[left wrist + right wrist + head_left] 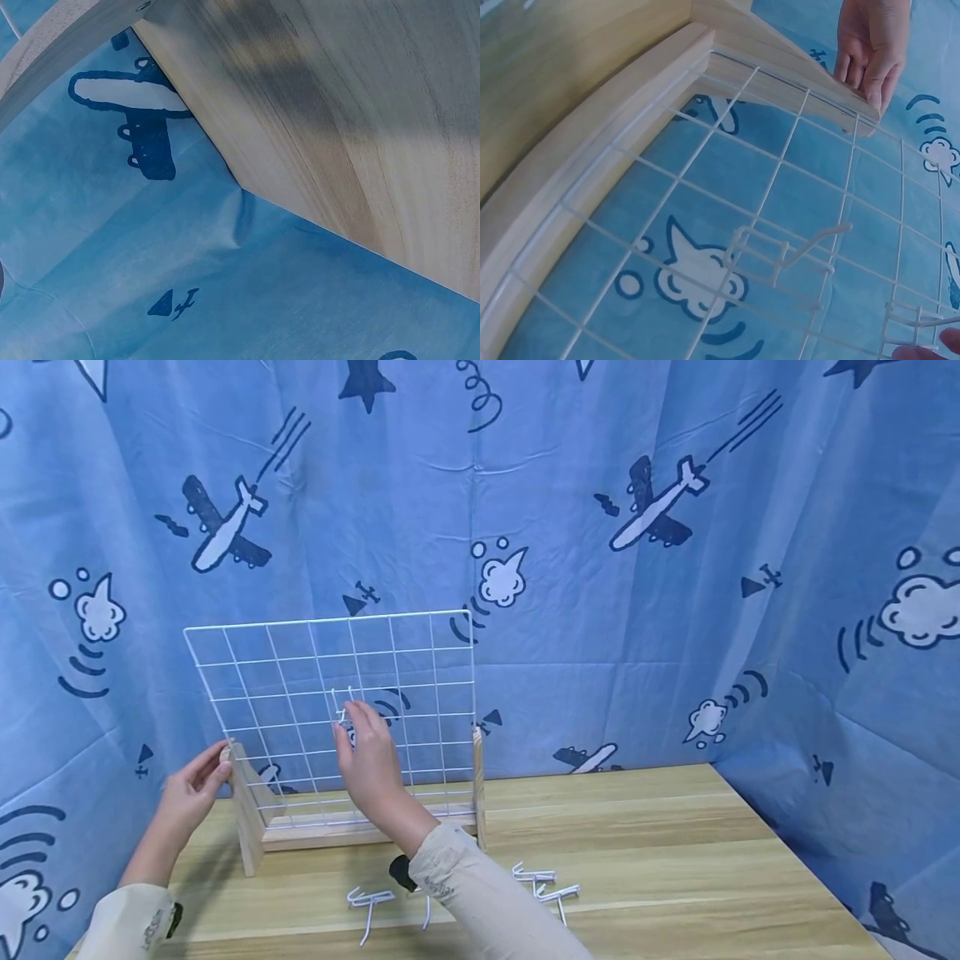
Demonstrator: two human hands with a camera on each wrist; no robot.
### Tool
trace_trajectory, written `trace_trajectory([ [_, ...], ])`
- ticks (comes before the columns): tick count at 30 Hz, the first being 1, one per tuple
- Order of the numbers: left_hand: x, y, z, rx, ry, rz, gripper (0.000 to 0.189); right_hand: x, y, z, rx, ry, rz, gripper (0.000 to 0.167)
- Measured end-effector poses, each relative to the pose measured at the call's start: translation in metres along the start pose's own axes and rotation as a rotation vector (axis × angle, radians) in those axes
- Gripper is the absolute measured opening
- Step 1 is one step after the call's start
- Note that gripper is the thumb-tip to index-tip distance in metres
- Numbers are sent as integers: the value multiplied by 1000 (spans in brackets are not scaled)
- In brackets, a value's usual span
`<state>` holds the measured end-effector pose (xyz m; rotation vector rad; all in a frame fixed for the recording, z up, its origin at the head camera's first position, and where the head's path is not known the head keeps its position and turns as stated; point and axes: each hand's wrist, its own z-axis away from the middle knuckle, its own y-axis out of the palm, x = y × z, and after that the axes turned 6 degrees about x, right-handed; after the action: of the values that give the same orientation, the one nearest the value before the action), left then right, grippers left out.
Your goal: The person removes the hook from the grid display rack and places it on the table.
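Observation:
A white wire grid panel (pixel 291 697) stands upright in a wooden stand (pixel 243 814). With thumb and fingers my left hand (pixel 187 793) pinches the upper end of the stand's left side piece. In front of the grid, my right hand (pixel 369 760) pinches a white wire hook (pixel 343 714) between thumb and fingertips. The right wrist view puts this hook (pixel 907 322) right at the grid wires, with only fingertips (pixel 922 352) showing. Another white hook (pixel 784 251) sits on the grid, its prong sticking out; my right hand mostly covers it in the head view.
Several loose white hooks (pixel 370 900) lie on the wooden table (pixel 660 860) before the stand, some partly behind the right sleeve (pixel 480 885). A blue patterned curtain (pixel 555 635) hangs behind and at both sides. The table's right edge runs diagonally.

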<state>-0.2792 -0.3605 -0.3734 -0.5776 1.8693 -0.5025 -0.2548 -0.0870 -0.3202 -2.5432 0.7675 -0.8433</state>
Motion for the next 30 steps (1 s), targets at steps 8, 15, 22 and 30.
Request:
trace_trajectory([
  [8,1,0,0,-3,-7,4,61,-2,-1,-4,-74,-118,31,21],
  [15,2,1,0,-17,20,3,60,-4,-4,-5,-36,-151,42,20],
  [22,3,2,-1,-26,28,7,58,-5,-8,-7,-6,-187,12,20],
  [30,3,1,-1,-22,26,19,58,-5,-10,-10,-20,-224,-6,21],
])
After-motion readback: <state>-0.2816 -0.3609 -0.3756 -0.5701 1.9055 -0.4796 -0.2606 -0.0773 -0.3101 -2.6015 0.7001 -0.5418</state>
